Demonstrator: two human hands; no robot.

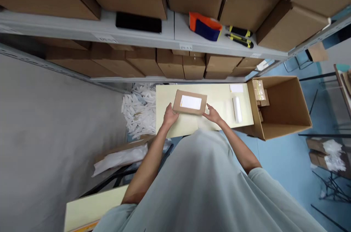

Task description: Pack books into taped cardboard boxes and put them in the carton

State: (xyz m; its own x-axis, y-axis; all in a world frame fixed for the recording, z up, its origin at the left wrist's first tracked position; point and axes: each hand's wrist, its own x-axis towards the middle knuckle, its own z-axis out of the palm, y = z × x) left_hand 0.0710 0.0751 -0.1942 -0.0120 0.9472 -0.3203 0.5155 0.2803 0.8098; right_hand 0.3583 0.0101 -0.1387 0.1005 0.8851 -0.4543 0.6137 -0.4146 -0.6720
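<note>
A small brown cardboard box (pixel 177 102) with a white label (pixel 191 102) on its top is held between my two hands over a pale yellow table (pixel 219 95). My left hand (pixel 170 116) grips the box at its lower left corner, thumb pointing up along the side. At the lower right corner, my right hand (pixel 212 114) has its fingers on the box edge. The undersides of both hands are hidden. To the right on the table lie a white roll (pixel 237 109) and a white slip of paper (pixel 236 88).
A large open carton (pixel 285 104) with small boxes inside stands at the table's right end. White packing scraps (pixel 139 109) pile up at the left. Behind, a shelf (pixel 164 36) carries cartons, a black object (pixel 138 22), a tape dispenser (pixel 204 27) and utility knives (pixel 240 36).
</note>
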